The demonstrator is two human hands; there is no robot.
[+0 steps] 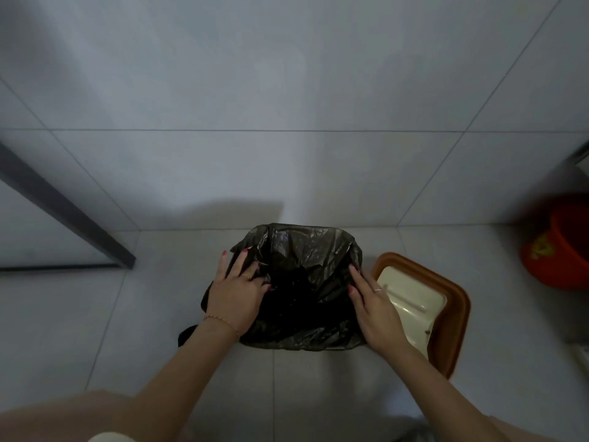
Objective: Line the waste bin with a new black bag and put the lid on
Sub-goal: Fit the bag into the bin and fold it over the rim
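Head view, steeply downward, close over floor (318, 393).

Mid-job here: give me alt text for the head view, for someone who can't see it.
Seen from above, both hands press a black bag over the waste bin's rim, left hand and right hand on opposite sides. The brown and cream lid lies on the tiled floor to the right, an orange bucket beyond it.

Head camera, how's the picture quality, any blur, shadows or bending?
Head view: dim, soft light; the black bag shows faint glare on its creases; the bin's shadow falls on the wall behind; tile lines bow from wide-angle distortion; the orange bucket at the right edge looks blurred.
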